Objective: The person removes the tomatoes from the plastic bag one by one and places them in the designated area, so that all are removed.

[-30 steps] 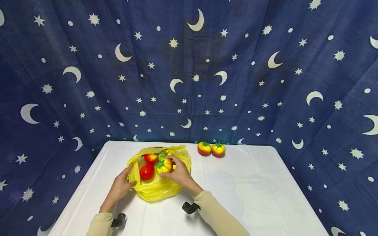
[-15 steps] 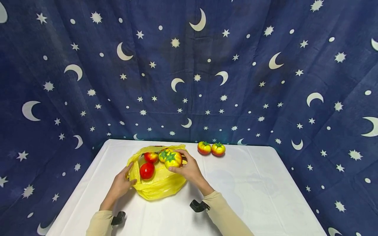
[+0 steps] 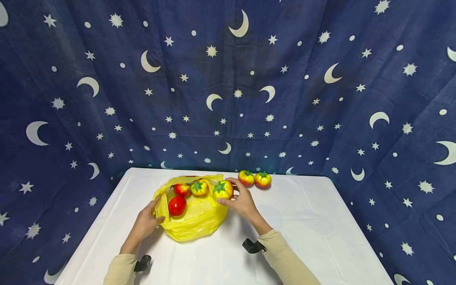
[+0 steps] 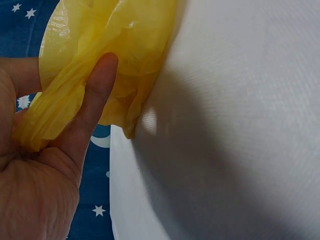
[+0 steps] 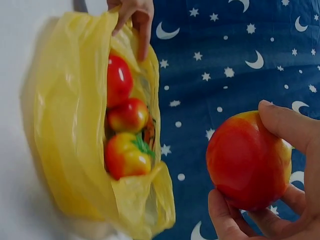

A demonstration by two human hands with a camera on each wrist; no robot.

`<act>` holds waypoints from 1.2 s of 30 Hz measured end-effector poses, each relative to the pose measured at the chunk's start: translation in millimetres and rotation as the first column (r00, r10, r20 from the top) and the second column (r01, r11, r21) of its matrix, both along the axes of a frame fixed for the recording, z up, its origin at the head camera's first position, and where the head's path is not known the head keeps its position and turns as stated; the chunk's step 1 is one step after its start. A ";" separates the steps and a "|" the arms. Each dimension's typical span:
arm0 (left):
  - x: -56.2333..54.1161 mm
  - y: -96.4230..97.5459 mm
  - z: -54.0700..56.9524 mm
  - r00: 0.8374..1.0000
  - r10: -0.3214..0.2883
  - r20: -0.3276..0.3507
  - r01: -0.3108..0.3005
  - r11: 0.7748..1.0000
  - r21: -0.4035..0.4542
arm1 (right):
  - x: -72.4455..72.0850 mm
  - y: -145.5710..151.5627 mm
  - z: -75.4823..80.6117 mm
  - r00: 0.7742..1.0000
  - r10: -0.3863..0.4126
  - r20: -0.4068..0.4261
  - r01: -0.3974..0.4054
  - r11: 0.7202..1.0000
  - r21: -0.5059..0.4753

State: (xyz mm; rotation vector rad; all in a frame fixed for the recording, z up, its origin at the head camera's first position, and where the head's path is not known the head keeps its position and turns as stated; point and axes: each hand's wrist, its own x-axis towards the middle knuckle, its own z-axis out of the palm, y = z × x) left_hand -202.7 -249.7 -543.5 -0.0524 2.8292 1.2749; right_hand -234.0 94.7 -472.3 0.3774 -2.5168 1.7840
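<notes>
A yellow plastic bag (image 3: 196, 227) lies on its base with its mouth spread. My left hand (image 3: 144, 223) grips the left side of its rim; in the left wrist view gathered plastic (image 4: 65, 95) runs between thumb and fingers. Inside the bag sit a plain red tomato (image 3: 177, 206), a red-and-yellow tomato (image 3: 182, 190) and a yellow tomato (image 3: 199, 187) with a green leafy top. My right hand (image 3: 245, 202) holds another yellow-and-red tomato (image 3: 222, 190) at the bag's right rim, thumb and fingers around its side. Its red underside (image 5: 245, 165) faces the right wrist camera.
Two more yellow-and-red tomatoes (image 3: 246, 178) stand side by side near the back edge of the white table (image 3: 303, 229), just beyond my right hand. A dark blue curtain (image 3: 235, 130) with moons and stars hangs behind the table.
My right hand has lifted the tomato from inside the bag and moved it right, to the bag's right rim. The left hand stays on the bag's left side.
</notes>
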 end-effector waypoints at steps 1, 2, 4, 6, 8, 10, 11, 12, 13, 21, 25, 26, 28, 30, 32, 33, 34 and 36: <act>-0.2 0.4 -0.2 1.000 0.001 -0.004 -0.001 1.000 0.002 | -1.1 3.4 0.2 1.000 -0.006 -0.007 0.006 1.000 0.000; -0.3 0.7 -0.8 1.000 0.001 -0.009 -0.001 1.000 0.003 | -2.5 6.8 0.3 1.000 -0.012 -0.015 0.012 1.000 0.001; -0.5 1.7 -2.1 1.000 0.001 -0.014 -0.001 1.000 0.007 | -5.2 14.3 0.8 0.999 -0.024 -0.033 0.024 1.000 -0.001; 0.0 3.0 -3.4 1.000 -0.001 -0.023 0.002 1.000 0.010 | -8.1 22.2 1.2 0.998 -0.041 -0.047 0.041 0.999 0.000; 0.7 3.7 -4.3 1.000 -0.002 -0.025 0.002 1.000 0.008 | -10.4 29.7 2.3 0.997 -0.054 -0.047 0.053 0.999 -0.008; 1.2 3.9 -4.5 1.000 0.001 -0.022 0.000 1.000 0.003 | -12.4 36.8 3.9 0.997 -0.066 -0.037 0.066 0.998 -0.012; 1.3 3.7 -4.5 1.000 0.003 -0.019 -0.003 1.000 0.002 | -13.3 40.2 4.7 0.997 -0.071 -0.033 0.070 0.997 -0.012; 1.5 3.7 -4.1 1.000 0.004 -0.011 -0.004 1.000 0.008 | -14.3 43.4 5.3 0.997 -0.070 -0.030 0.069 0.997 -0.015; 1.7 3.7 -3.5 1.000 0.005 -0.003 -0.004 1.000 0.009 | -15.0 46.6 5.9 0.997 -0.068 -0.027 0.068 0.998 -0.018; 2.5 4.6 -0.6 0.999 0.012 0.035 -0.013 0.999 0.030 | -20.1 68.9 6.3 0.993 -0.113 -0.046 0.113 0.993 0.016; 3.2 4.1 -0.3 0.999 0.014 0.034 -0.015 1.000 0.023 | -20.9 78.5 2.4 0.986 -0.154 -0.060 0.159 0.984 0.086; 3.3 3.7 -0.4 0.999 0.013 0.032 -0.014 1.000 0.021 | -20.9 80.9 1.1 0.985 -0.160 -0.059 0.165 0.982 0.095; 3.7 3.0 -0.6 1.000 0.012 0.027 -0.012 1.000 0.018 | -21.0 86.0 -1.9 0.985 -0.164 -0.060 0.170 0.980 0.101; 3.9 2.2 -0.6 1.000 0.010 0.022 -0.010 1.000 0.017 | -21.4 91.8 -4.6 0.984 -0.166 -0.062 0.172 0.980 0.097; 3.9 1.5 -0.4 1.000 0.008 0.019 -0.008 1.000 0.020 | -22.4 98.1 -8.0 0.983 -0.170 -0.069 0.176 0.980 0.096; 3.8 1.2 -0.4 1.000 0.007 0.018 -0.007 1.000 0.021 | -23.2 101.5 -10.0 0.982 -0.172 -0.074 0.179 0.978 0.104; 3.7 0.9 -0.6 1.000 0.006 0.017 -0.007 1.000 0.019 | -23.7 105.0 -11.7 0.982 -0.175 -0.076 0.182 0.977 0.112; 3.2 0.6 -0.5 1.000 0.007 0.018 -0.008 1.000 0.014 | -24.8 112.2 -15.1 0.981 -0.179 -0.077 0.188 0.975 0.120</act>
